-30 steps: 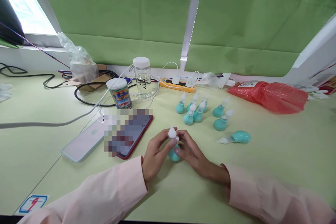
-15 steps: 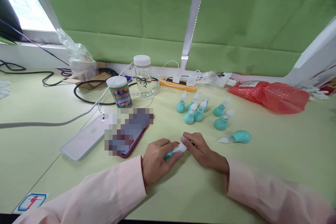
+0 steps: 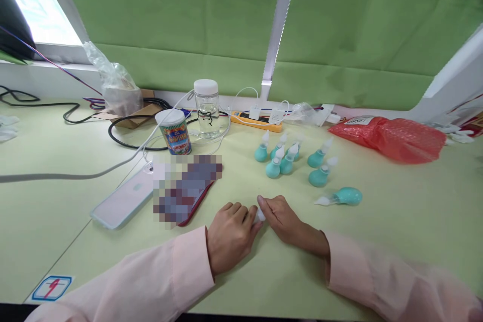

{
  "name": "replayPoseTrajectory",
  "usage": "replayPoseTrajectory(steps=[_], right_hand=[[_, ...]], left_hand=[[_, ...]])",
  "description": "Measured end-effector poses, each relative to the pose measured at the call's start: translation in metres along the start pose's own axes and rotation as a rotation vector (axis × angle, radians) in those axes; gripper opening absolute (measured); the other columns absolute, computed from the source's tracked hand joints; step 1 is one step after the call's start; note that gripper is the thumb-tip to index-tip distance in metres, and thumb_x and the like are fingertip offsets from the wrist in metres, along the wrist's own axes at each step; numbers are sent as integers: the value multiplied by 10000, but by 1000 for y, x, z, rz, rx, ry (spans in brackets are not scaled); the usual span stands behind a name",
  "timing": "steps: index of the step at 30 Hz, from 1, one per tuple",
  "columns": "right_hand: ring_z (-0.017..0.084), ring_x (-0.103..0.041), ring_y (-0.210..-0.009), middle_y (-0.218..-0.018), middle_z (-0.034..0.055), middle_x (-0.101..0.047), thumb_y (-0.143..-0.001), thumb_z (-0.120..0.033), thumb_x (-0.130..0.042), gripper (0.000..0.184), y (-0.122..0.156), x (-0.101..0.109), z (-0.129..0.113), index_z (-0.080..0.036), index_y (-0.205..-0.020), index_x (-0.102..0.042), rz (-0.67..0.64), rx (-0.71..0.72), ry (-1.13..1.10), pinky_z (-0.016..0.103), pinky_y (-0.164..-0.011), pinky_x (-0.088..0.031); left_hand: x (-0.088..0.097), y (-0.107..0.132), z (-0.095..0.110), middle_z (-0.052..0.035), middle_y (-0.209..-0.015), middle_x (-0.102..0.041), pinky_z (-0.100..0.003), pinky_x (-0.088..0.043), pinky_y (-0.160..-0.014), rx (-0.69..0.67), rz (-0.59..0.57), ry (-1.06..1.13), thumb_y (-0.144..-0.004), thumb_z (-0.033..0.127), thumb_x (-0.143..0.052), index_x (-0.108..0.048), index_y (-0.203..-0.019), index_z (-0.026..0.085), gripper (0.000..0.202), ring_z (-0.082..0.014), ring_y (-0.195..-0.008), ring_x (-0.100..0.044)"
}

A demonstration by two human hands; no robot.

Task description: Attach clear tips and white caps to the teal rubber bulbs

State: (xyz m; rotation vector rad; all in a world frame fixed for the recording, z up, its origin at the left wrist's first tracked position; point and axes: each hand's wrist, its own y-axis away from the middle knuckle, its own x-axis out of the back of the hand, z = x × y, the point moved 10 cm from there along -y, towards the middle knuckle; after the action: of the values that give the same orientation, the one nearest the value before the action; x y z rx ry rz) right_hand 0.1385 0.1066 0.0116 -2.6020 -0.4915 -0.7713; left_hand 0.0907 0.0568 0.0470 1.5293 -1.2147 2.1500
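My left hand (image 3: 231, 231) is closed in a fist over a teal squeeze bulb, which is now hidden inside it. Only the bulb's white tip (image 3: 259, 215) shows between my hands. My right hand (image 3: 281, 216) pinches that white tip with thumb and fingers. Both hands rest low on the pale green table (image 3: 56, 196) near its front edge. Several more teal bulbs with white tips (image 3: 281, 157) stand upright beyond my hands. One teal bulb (image 3: 341, 196) lies on its side to the right.
Two phones (image 3: 128, 201) lie left of my hands. Behind them stand a printed can (image 3: 174, 132) and a clear jar with a white lid (image 3: 207, 108). Cables, a power strip (image 3: 256, 118), a plastic bag (image 3: 115, 88) and a red bag (image 3: 392, 137) line the back.
The bulb stood upright between my fingers; it has been laid down sideways. My left hand has closed over its teal body while my right hand keeps hold of the white tip.
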Motion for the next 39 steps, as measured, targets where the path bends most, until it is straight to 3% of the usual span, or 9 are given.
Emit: replayPoseTrajectory(steps=[3, 8, 12, 18, 23, 26, 31, 34, 39], right_hand=[[75, -181, -433, -466, -55, -182, -869, -376, -247, 412, -1, 0, 4, -183, -506, -223, 8, -51, -58, 238, -442, -178], [65, -221, -440, -485, -52, -233, -849, -444, -282, 425, -1, 4, 8, -179, -517, -277, 4, -124, -300, 209, -399, -193], [66, -245, -445, -483, -49, -255, -843, -431, -317, 416, -1, 11, 7, -175, -516, -291, 30, -97, -269, 205, -408, -212], [62, -228, -409, -445, -50, -238, -853, -389, -311, 421, -4, 61, -5, -181, -491, -264, 343, 18, -32, 211, -392, -186], [60, -192, -414, -429, -55, -214, -805, -369, -410, 430, -18, 98, -48, -165, -444, -294, 415, 180, 269, 230, -446, -167], [65, -191, -402, -401, -47, -252, -833, -356, -343, 435, -41, 100, -71, -159, -445, -343, 364, 230, 637, 231, -447, -161], [91, -306, -417, -417, 2, -430, -849, -400, -269, 476, -84, 89, -57, -154, -515, -503, 220, 136, 1087, 235, -448, -118], [105, -373, -443, -473, 28, -514, -844, -398, -289, 457, -96, 80, -41, -150, -562, -550, 155, 121, 1191, 237, -452, -102], [120, -408, -442, -472, 46, -532, -824, -441, -312, 452, -100, 80, -36, -131, -613, -564, 184, 115, 1224, 238, -461, -94]], left_hand=[[-2, -2, -6, -66, -612, -572, -306, -401, -501, 39, -21, 57, -844, 247, -356, -582, -879, 79, 284, -188, -553, -516], [-13, -5, -30, -14, -740, -625, -215, -406, -587, 279, -137, 571, -851, 314, -387, -597, -929, 156, 274, -117, -629, -536], [-21, -4, -37, -4, -713, -613, -207, -407, -601, 361, -176, 806, -845, 338, -386, -604, -966, 151, 312, -115, -638, -530], [-18, 2, -55, -75, -929, -595, -303, -428, -750, 453, -42, 750, -683, 273, -598, -537, -1031, 137, 378, -198, -836, -546], [-9, 6, -62, -112, -1210, -411, -375, -372, -876, 454, 133, 690, -756, 230, -508, -362, -1201, 190, 470, -223, -1079, -418], [-7, 4, -55, -98, -1156, -434, -371, -369, -885, 400, 124, 700, -747, 140, -481, -403, -1147, 198, 411, -206, -1074, -415], [-6, 2, -46, -84, -1089, -457, -349, -386, -868, 342, 83, 691, -724, 79, -456, -500, -994, 201, 299, -197, -1033, -442], [-6, 3, -46, -80, -1075, -460, -338, -398, -853, 343, 89, 685, -718, 68, -449, -508, -968, 201, 289, -193, -1015, -456], [-7, 2, -46, -80, -1059, -465, -337, -404, -843, 344, 78, 679, -712, 63, -448, -515, -943, 194, 274, -190, -991, -470]])
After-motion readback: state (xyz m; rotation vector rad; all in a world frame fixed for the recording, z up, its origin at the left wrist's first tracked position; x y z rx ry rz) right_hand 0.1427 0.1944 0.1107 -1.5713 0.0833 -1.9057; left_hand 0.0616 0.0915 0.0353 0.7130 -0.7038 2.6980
